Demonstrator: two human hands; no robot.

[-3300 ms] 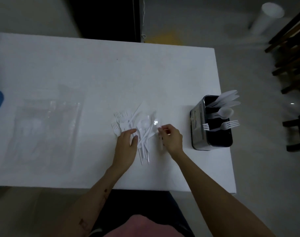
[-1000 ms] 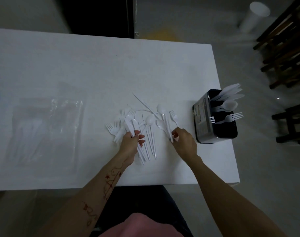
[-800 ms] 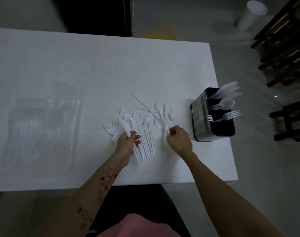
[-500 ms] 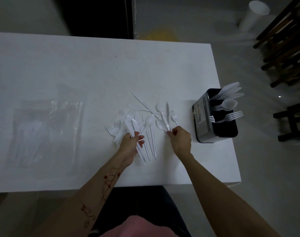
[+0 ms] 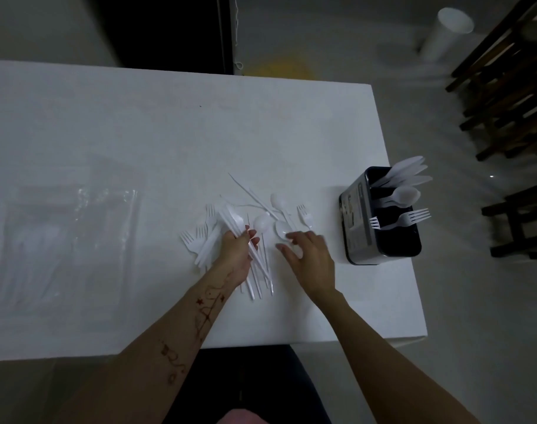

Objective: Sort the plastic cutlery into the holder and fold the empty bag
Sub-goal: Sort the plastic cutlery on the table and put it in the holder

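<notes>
From the head camera, a white rectangular table point(image 5: 138, 133) carries a loose pile of white plastic cutlery point(image 5: 246, 221) near its front edge, with forks fanned out at the pile's left, spoons in the middle and a single fork at its right. The left hand point(image 5: 235, 252) grips a bundle of white plastic knives point(image 5: 230, 218), fingers curled round the handles, the blades pointing away from the person and the handles running back past the wrist. The right hand point(image 5: 307, 252) hovers with fingers spread and relaxed just over the spoons, holding nothing; it is slightly blurred. A black rectangular cutlery holder point(image 5: 357, 221) stands near the table's right edge, just beside the right hand, and it holds white plastic knives in the far compartment, spoons in the middle one and forks in the nearest. A clear plastic bag point(image 5: 68, 237) lies flat on the left part of the table, well apart from the pile; what it contains is hard to make out. Dark wooden chairs point(image 5: 506, 102) stand on the floor to the right, and a white cylindrical object point(image 5: 447, 32) is beyond them
</notes>
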